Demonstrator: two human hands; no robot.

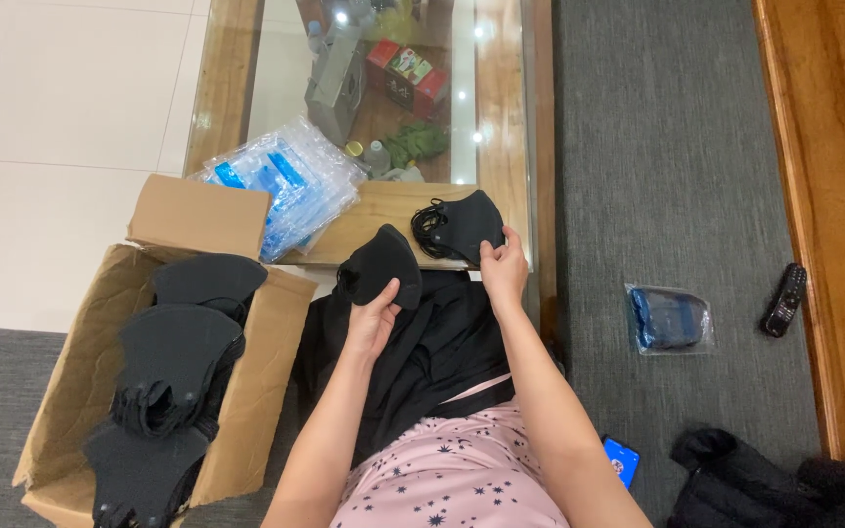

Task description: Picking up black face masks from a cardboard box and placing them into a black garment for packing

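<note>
Above the pink starred shirt (452, 469), the left hand (372, 318) has its grip pinching a black mask (381, 264); the right hand (504, 269) pinches a mask stack (462, 227) on the counter (393, 210). Probably soft, light, floppy cloth; best held at the edge.

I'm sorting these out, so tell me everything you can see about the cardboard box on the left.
The cardboard box is plain brown, worn and creased, standing open on the grey sofa beside the person's left arm. One flap stands up at the back. Inside lie stacks of black face masks, filling most of it. Neither hand touches it.
</note>
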